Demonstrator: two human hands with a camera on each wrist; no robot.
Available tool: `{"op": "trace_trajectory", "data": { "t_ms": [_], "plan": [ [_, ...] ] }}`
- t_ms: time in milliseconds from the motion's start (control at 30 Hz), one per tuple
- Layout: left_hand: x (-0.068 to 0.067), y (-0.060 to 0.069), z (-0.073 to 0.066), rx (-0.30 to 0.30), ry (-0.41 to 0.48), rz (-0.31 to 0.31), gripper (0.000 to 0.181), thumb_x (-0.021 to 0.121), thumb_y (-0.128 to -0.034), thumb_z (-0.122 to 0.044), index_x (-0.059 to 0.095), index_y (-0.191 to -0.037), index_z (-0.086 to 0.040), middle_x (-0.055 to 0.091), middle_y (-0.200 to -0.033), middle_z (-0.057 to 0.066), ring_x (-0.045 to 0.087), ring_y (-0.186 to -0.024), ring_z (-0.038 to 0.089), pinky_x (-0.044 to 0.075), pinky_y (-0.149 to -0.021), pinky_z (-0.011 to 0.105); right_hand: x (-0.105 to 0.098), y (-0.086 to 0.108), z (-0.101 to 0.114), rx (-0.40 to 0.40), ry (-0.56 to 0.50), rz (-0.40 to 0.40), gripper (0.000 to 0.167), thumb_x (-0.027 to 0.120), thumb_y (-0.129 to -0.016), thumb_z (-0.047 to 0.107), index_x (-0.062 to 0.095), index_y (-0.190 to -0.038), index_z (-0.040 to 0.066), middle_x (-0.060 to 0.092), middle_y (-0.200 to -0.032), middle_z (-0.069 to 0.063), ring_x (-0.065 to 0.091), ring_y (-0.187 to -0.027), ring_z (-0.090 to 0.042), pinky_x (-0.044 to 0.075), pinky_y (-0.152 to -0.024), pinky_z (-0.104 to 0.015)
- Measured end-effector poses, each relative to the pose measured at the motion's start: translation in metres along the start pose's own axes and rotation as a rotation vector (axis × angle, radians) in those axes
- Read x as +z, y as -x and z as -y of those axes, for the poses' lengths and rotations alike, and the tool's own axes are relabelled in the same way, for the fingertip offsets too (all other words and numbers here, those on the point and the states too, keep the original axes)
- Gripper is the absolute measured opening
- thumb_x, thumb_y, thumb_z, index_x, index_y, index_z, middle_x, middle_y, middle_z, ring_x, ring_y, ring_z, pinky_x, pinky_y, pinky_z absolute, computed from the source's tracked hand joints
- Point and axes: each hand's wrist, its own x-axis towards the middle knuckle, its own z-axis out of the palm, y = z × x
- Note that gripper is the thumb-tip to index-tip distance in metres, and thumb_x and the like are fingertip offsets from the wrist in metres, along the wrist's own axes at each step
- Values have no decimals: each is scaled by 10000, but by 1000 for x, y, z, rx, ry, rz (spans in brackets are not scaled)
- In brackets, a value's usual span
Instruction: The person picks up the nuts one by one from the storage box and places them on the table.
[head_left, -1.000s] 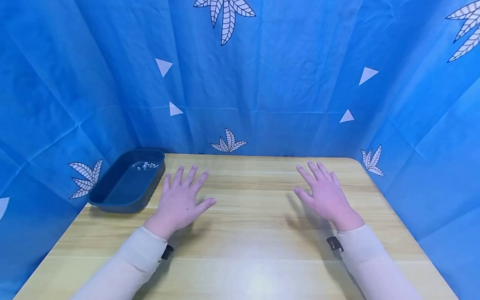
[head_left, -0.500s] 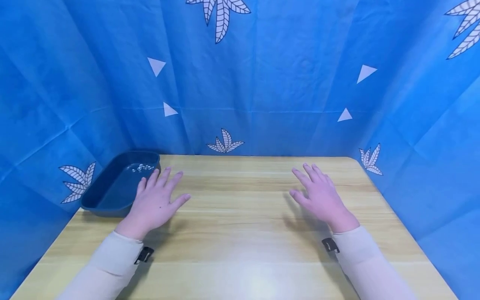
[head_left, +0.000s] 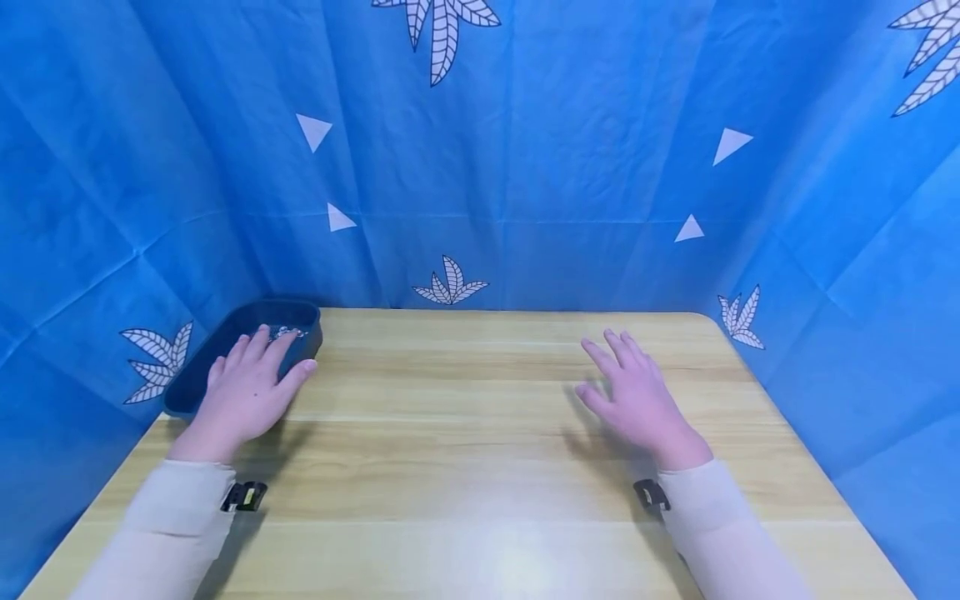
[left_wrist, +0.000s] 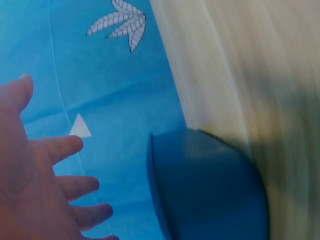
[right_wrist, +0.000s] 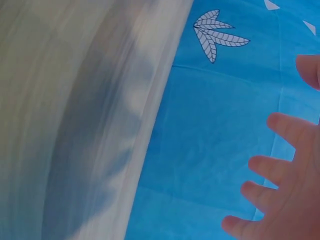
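- Left hand [head_left: 247, 387] has shifted left, to the tray [head_left: 193, 375] at the surface's [head_left: 465, 417] far-left corner; grip apart.
- Small shiny pieces [head_left: 278, 330] lie inside; a knocked rim could scatter them.
- Right hand [head_left: 633, 396] hangs apart, empty.

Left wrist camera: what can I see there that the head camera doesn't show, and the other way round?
Only the left wrist view shows the palm side of the left hand.

Only the head view shows the back of that hand, the right hand, both pale sleeves, and some small shiny pieces inside the dark tray.

Both show part of the left hand, the tray, the wooden table and the blue cloth with white leaf and triangle prints.
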Motion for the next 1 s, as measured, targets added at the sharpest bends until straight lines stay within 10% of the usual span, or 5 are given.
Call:
{"op": "trace_trajectory", "data": {
  "t_ms": [600,1000],
  "plan": [
    [2,-10,63,-176,76,-75,810,303,-1039,-580,290,-1526,67,164,-1557,396,154,-1390,623,141,-1003,833,-5,5,-8,18,4,-11,744,555,-988,519,305,-1607,192,164,-1660,-177,102,-1499,-471,122,-1131,-739],
    [5,-10,97,-264,88,-1,885,253,-1024,-629,216,-1537,92,114,-1523,443,84,-1371,652,83,-996,848,-8,7,-8,18,-19,-1,763,577,-976,521,303,-1607,191,160,-1664,-167,101,-1505,-454,122,-1144,-719]
  ]
}}
